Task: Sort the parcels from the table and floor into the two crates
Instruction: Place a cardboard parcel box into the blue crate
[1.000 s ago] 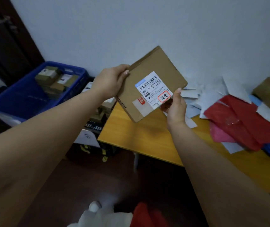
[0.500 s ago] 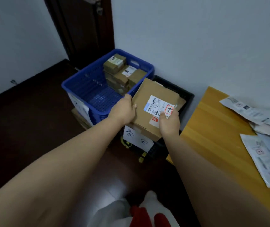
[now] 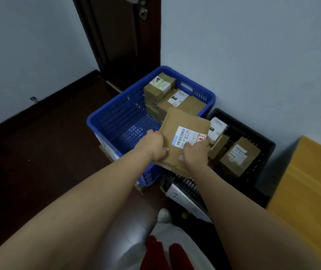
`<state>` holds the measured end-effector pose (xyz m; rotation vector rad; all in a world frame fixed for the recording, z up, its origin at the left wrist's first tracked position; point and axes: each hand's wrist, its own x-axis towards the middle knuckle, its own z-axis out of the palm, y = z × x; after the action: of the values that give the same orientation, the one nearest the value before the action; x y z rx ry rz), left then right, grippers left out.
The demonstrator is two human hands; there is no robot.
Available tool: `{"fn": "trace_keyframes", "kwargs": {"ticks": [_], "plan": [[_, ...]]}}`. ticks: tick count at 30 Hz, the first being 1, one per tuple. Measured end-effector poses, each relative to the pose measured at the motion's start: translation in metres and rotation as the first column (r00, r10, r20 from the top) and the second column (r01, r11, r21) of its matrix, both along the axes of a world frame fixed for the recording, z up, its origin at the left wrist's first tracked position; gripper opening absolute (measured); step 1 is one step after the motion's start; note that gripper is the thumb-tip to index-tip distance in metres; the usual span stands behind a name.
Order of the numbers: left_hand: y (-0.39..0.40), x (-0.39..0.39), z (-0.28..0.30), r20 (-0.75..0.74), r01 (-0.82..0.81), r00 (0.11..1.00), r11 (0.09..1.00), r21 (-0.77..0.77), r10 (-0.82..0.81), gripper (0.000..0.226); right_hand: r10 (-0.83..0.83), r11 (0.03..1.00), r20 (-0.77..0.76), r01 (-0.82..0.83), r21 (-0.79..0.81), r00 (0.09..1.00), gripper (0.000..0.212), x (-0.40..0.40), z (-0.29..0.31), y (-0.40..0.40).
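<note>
Here both hands hold a parcel, seemingly above blue crate.

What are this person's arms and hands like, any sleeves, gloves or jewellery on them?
Both arms are bare as far as the picture shows, with no sleeves in view. The left hand and right hand wear no gloves. No watch, bracelet or ring shows.

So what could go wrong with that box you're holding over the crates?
The flat box hangs across the edge between the blue crate and the black crate, so it might land in the wrong one. Both hands, left and right, grip only its near edge, so it might tip out.
</note>
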<state>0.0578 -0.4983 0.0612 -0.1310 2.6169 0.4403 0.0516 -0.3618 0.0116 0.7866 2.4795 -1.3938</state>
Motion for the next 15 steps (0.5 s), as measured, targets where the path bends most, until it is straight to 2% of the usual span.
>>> {"fn": "trace_keyframes", "kwargs": {"ticks": [3, 6, 10, 15], "plan": [[-0.023, -0.038, -0.005, 0.017, -0.033, 0.999, 0.999, 0.01, 0.033, 0.066, 0.099, 0.994, 0.059, -0.102, 0.049, 0.993, 0.075, -0.041, -0.003, -0.021], [-0.045, -0.068, -0.012, 0.046, -0.042, 0.998, 0.999, 0.016, 0.041, 0.065, 0.165, 0.986, 0.115, -0.168, 0.014, 0.98, 0.081, -0.071, -0.01, -0.038], [-0.071, -0.11, -0.022, 0.085, 0.011, 0.996, 1.0, 0.008, -0.012, 0.067, 0.166, 0.986, 0.156, -0.162, -0.041, 0.974, 0.078, -0.103, -0.026, -0.059], [-0.104, -0.169, -0.04, 0.174, 0.135, 0.975, 0.99, 0.03, -0.138, 0.067, 0.105, 0.993, 0.287, -0.115, 0.019, 0.952, 0.086, -0.148, -0.043, -0.096]]}}
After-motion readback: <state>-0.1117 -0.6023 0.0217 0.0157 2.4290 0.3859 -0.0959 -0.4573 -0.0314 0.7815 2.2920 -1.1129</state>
